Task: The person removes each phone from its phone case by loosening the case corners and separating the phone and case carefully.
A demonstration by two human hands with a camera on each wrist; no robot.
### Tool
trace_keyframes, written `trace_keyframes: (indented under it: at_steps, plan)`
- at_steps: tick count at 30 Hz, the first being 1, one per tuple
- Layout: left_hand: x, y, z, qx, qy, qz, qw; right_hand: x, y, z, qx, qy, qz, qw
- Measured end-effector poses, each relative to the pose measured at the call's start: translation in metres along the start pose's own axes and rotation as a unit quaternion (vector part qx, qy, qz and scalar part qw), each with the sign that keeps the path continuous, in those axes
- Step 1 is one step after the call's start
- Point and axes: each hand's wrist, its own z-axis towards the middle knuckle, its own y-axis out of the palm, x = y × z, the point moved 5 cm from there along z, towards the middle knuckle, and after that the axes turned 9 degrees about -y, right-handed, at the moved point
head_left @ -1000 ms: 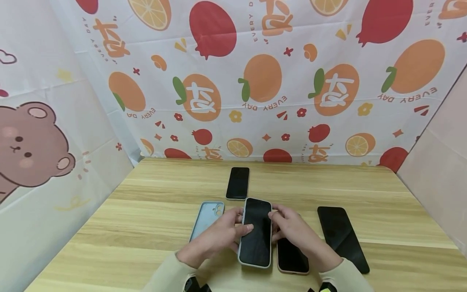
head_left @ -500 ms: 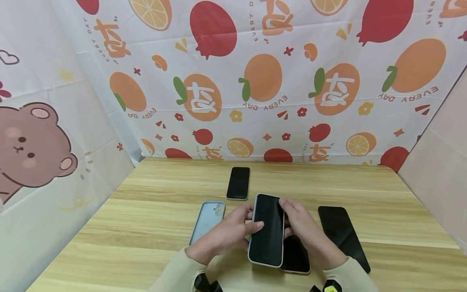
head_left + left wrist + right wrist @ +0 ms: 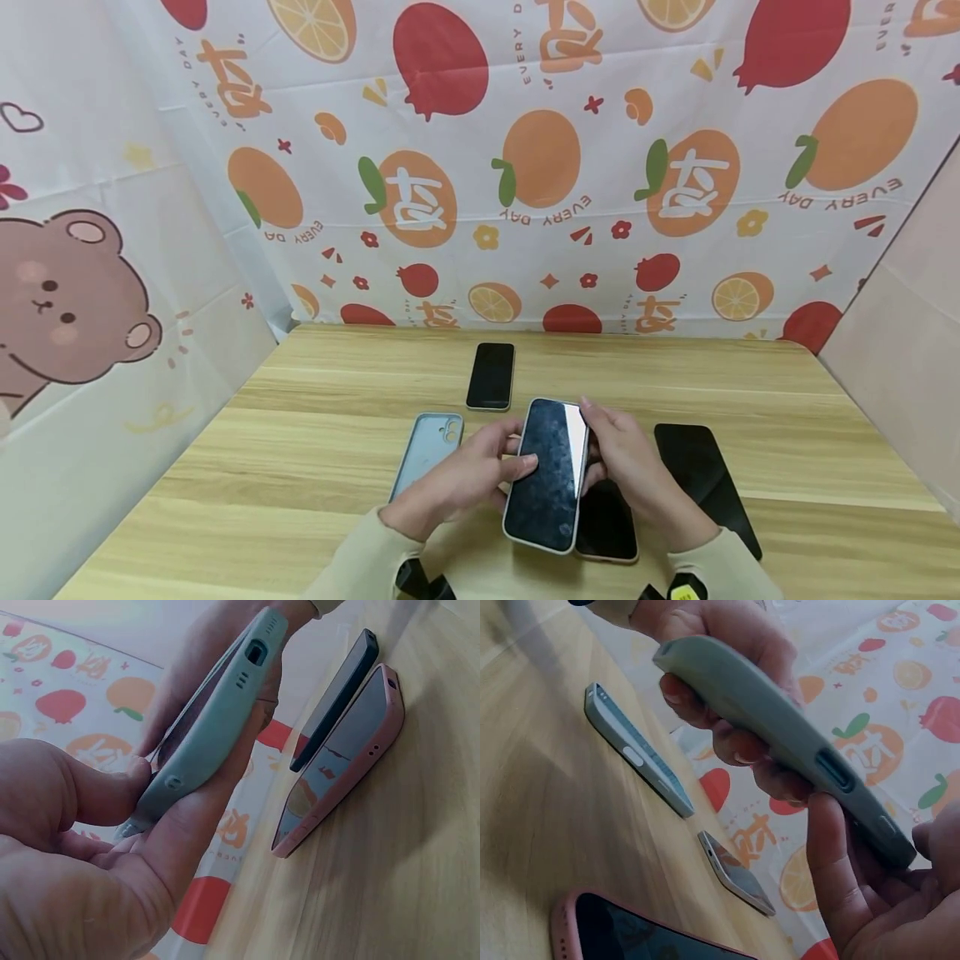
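Observation:
Both hands hold a phone (image 3: 546, 475) in a pale green case (image 3: 202, 754), raised above the table with its screen up. My left hand (image 3: 476, 471) grips its left side, thumb over the screen's edge and fingers beneath. At the upper right corner, my right hand (image 3: 628, 458) pinches the case, its thumb along the edge and other fingers underneath. In the right wrist view, a fingertip touches the case's side near a slot-shaped opening. Partly hidden below lies a phone in a pink case (image 3: 606, 525). A pale blue phone case (image 3: 426, 454) lies beside my left hand.
A black phone (image 3: 491, 377) lies farther back on the wooden table (image 3: 300, 467). To the right of my right hand is a larger black phone-like slab (image 3: 705, 475), partly covered by the forearm. A fruit-print cloth (image 3: 465, 183) hangs behind the table.
Both hands have carried the green-cased phone rightward, partly over the pink-cased one. It has since tilted, and its screen now catches a bright reflection. The other things lie where they were.

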Motion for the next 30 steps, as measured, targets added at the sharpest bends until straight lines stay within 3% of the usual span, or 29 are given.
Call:
trace_keyframes:
  at_steps: [6,13,18,24,26,30]
  plan:
    - [0.0,-0.001,-0.001,-0.002,0.0,0.002,1.0,-0.001,0.002,0.002,0.008,-0.008,0.015,0.9998]
    - [0.003,-0.001,-0.003,-0.024,0.014,-0.015,0.9995,-0.003,0.006,0.0,-0.022,-0.037,0.081,0.9958]
    - [0.004,-0.001,-0.005,-0.042,0.019,-0.025,0.9986,-0.004,0.008,0.0,-0.039,-0.039,0.139,0.9887]
    - [0.004,-0.001,-0.005,-0.049,0.016,-0.044,0.9977,0.001,0.009,0.002,-0.038,-0.011,0.221,0.9745]
    - [0.004,-0.001,-0.004,-0.05,0.016,-0.05,0.9974,0.003,0.009,0.002,-0.027,-0.005,0.222,0.9746]
    - [0.003,-0.002,-0.003,-0.045,0.011,-0.052,0.9976,0.007,0.009,0.004,-0.004,0.0,0.181,0.9835]
